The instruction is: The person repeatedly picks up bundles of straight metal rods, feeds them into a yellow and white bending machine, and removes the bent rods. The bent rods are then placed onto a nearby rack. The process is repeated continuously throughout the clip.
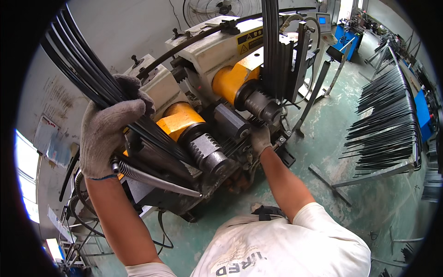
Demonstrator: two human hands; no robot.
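Note:
My left hand (pixel 113 122), in a grey knit glove, is wrapped round a bundle of thin black rods (pixel 80 55). The bundle slants from the upper left down to the machine (pixel 198 51). Beside its lower end sit a yellow housing (pixel 180 119) and a dark ridged roller (pixel 206 150). My right hand (pixel 261 138), gloved too, reaches in between the rollers, next to a dark faceted block (pixel 226 121); its fingers are mostly hidden. A second yellow housing (pixel 230 83) with a ridged roller (pixel 263 105) stands farther right. Below my left wrist a coil spring (pixel 134 173) runs along a metal bar.
More black rods (pixel 271 51) stand upright at the machine's right side. On the right, a metal rack (pixel 408 111) holds many black rods over the green floor (pixel 318 138). A fan (pixel 224 7) is at the back, and a control box (pixel 323 21) has a small screen. Hoses hang at lower left.

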